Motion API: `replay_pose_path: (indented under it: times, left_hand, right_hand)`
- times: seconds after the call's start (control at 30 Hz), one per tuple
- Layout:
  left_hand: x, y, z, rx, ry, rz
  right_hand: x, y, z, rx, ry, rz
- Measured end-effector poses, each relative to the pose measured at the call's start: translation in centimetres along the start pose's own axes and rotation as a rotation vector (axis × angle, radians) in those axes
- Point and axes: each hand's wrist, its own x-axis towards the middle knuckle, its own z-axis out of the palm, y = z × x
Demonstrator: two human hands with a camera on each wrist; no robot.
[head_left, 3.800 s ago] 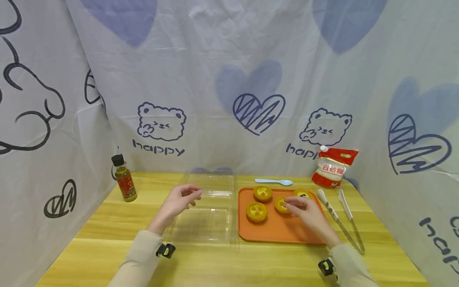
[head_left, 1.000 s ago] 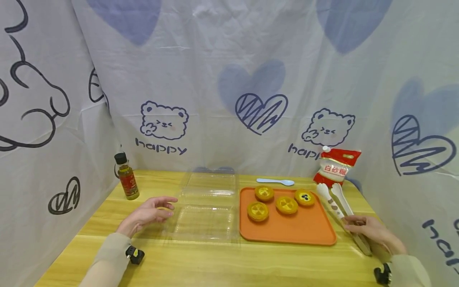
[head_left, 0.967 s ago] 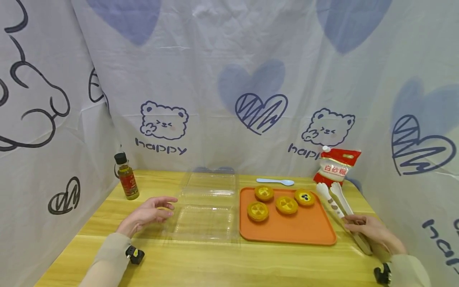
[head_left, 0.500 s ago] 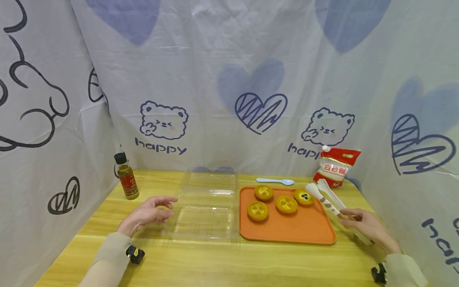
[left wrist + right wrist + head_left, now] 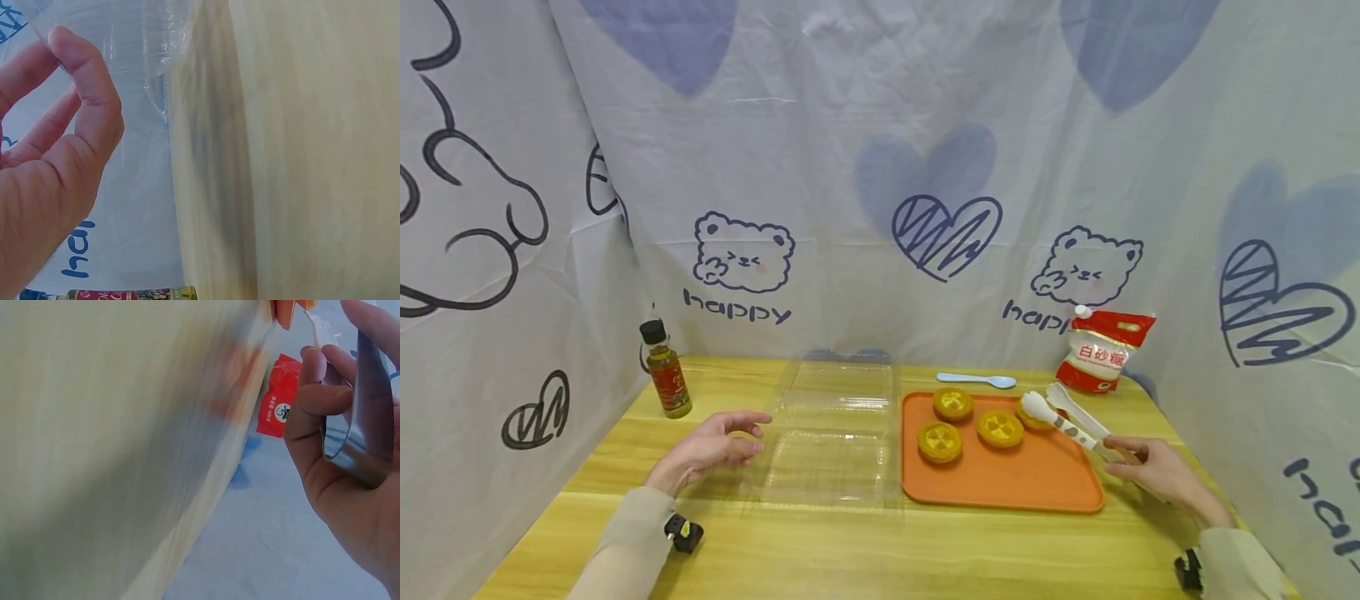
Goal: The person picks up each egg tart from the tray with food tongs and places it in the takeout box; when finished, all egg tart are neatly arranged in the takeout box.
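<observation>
Tongs (image 5: 1075,432), gripped in our right hand (image 5: 1159,472), seem aimed at the rightmost tart (image 5: 1032,425). We'd next squeeze gently (our left hand (image 5: 711,446) is relaxed, empty).

Way in at 6 o'clock, crowded across the top
Head view, clock centred on the orange tray (image 5: 1007,482): bare bench (image 5: 940,550) at 6 leads onto bare tray from 4 to 7; tarts (image 5: 1000,429) block 9 to 1, tongs (image 5: 1078,433) slant in from 3 towards 1, the clear container (image 5: 831,454) sits beyond 9
</observation>
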Motion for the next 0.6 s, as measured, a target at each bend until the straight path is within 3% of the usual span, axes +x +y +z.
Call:
replay_pose_path:
  times: [0.6]
  left_hand:
    - [0.02, 0.0, 0.04, -0.018, -0.002, 0.003]
  right_hand:
    - [0.23, 0.22, 0.29, -0.034, -0.039, -0.033]
